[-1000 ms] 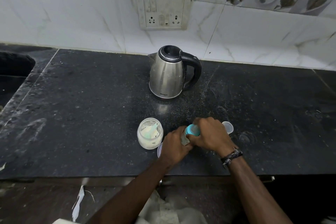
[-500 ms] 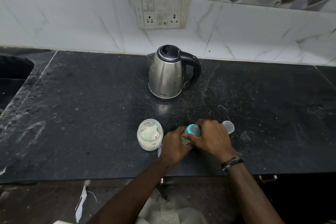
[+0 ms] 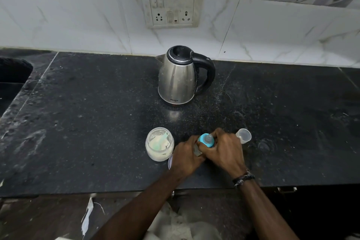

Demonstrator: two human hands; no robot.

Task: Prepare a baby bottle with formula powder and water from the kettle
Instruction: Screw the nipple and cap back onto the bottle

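A small baby bottle with a blue collar and clear teat (image 3: 206,140) stands on the black counter (image 3: 97,122) near its front edge. My left hand (image 3: 186,155) grips the bottle's body, which is mostly hidden. My right hand (image 3: 226,149) is wrapped around the blue collar. Left of the hands stands an open jar of white formula powder (image 3: 159,145) with a pale green scoop lying in it. The steel kettle with a black handle (image 3: 180,77) stands behind, lid down, spout to the left.
A clear plastic cap (image 3: 243,135) lies just right of my right hand. A round lid edge (image 3: 170,162) peeks out under my left hand. A socket panel (image 3: 171,6) is on the tiled wall. A dark sink (image 3: 11,76) is at far left.
Both hands stay clasped on the bottle in the same spot; the right hand has shifted slightly around the collar. The camera has tilted a little.
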